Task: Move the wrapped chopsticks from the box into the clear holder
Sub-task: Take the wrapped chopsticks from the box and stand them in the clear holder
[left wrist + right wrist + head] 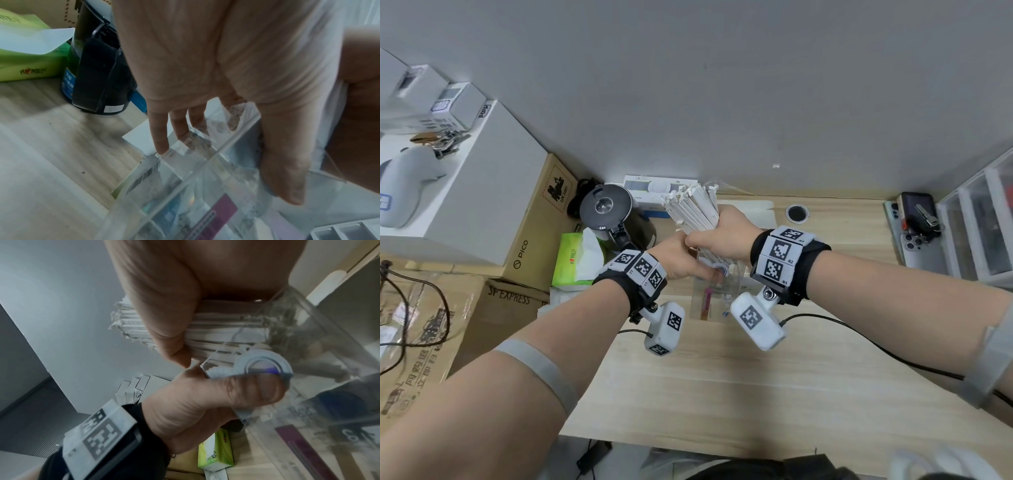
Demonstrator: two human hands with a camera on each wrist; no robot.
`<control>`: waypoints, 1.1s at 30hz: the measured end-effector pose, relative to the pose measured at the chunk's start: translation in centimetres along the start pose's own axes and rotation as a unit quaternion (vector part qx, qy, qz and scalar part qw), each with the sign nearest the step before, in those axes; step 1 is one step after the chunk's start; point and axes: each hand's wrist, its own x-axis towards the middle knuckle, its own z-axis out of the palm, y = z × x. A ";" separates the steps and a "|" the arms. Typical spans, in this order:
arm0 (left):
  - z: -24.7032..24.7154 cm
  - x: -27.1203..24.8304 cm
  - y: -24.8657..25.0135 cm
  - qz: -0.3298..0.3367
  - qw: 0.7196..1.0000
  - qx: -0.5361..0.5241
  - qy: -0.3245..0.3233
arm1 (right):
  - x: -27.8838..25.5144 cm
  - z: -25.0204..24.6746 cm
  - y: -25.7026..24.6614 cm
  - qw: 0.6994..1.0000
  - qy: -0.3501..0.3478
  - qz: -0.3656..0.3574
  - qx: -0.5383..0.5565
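Observation:
My right hand (722, 236) grips a thick bundle of white paper-wrapped chopsticks (693, 210) around its middle. The bundle tilts up and to the left, and its lower ends reach into the clear holder (717, 298) on the wooden desk. My left hand (681, 263) holds the holder at its top edge. Its thumb (285, 162) presses the near wall and its fingers (160, 134) lie on the far side. From the right wrist, the chopsticks (226, 331) show through the clear holder (318, 369). A pale flat box (751, 209) lies behind the hands.
A black kettle (609, 212) and a green tissue pack (575, 260) stand just left of the holder. Cardboard boxes (537, 233) line the left side. Phones with keys (921, 233) and clear drawers (983, 219) sit at the right. Bare desk (722, 377) lies in front.

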 end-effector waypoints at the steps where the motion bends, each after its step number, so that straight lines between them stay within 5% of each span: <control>1: 0.0 0.0 -0.1 0.002 1.000 0.000 -0.001 | 0.0 0.1 0.1 1.000 0.002 0.001 -0.005; 15: -0.1 0.1 -0.5 0.002 1.000 0.007 0.005 | -0.4 -0.6 1.0 0.999 0.019 -0.003 -0.036; 28: 0.0 -0.1 -0.6 0.065 0.998 -0.008 -0.020 | -1.7 -0.3 2.2 0.985 0.052 -0.114 -0.118; 33: -0.6 -0.2 -1.5 -0.011 0.998 0.047 -0.039 | -0.2 -1.8 2.4 0.985 0.110 -0.115 -0.074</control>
